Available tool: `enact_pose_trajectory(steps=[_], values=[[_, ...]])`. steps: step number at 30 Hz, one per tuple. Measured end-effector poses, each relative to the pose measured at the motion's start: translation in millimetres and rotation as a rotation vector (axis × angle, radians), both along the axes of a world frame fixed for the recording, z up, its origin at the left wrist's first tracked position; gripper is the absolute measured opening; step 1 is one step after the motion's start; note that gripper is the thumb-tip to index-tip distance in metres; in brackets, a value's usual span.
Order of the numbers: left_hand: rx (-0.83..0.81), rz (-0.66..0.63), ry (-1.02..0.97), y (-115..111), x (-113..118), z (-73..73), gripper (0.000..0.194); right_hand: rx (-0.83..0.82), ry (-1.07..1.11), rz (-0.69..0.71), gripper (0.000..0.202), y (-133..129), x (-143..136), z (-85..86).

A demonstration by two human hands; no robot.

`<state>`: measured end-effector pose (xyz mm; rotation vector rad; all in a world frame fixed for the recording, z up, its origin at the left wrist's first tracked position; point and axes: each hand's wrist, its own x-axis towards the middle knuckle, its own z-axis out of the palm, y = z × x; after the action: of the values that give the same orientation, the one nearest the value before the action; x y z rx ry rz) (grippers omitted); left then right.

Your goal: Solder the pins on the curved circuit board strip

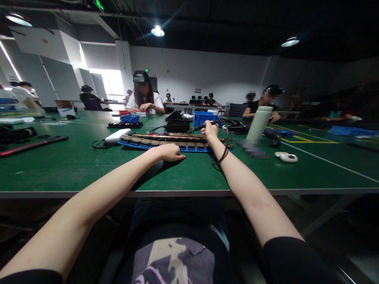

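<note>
My right hand (211, 129) is closed around a black, pen-shaped soldering iron (197, 128), which points left over the far side of a long part. Its dark cable (227, 138) loops down past my right wrist. The long part is a slightly curved blue tray (192, 149) holding rows of gold-coloured strips (142, 139), lying crosswise on the table. My left hand (173, 152) rests at the tray's near edge with its fingers curled. Whatever those fingers hold, if anything, is hidden.
Behind the tray stand a black box (177, 122) and a blue bin (204, 118). A white device (117, 136) lies left. Right are a pale green bottle (258, 124) and a small white case (286, 157). A person (145, 98) works opposite on the green table (89, 169).
</note>
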<state>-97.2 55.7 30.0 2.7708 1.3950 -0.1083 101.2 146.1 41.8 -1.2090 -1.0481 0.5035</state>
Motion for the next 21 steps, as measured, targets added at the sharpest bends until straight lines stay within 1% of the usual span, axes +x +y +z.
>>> enact_pose_trajectory(steps=[7,12,21], values=[[-0.02,0.024,0.014,-6.9,2.1,4.5,0.056,0.006,0.046,-0.01,0.027,2.1,0.7,-0.5],[-0.013,0.013,0.01,-4.3,1.3,2.6,0.057,0.005,0.055,-0.001,0.03,1.0,-0.6,1.4],[-0.015,0.009,-0.016,-0.4,0.1,-0.7,0.057,-0.025,0.027,0.011,0.029,3.2,0.0,-0.8]])
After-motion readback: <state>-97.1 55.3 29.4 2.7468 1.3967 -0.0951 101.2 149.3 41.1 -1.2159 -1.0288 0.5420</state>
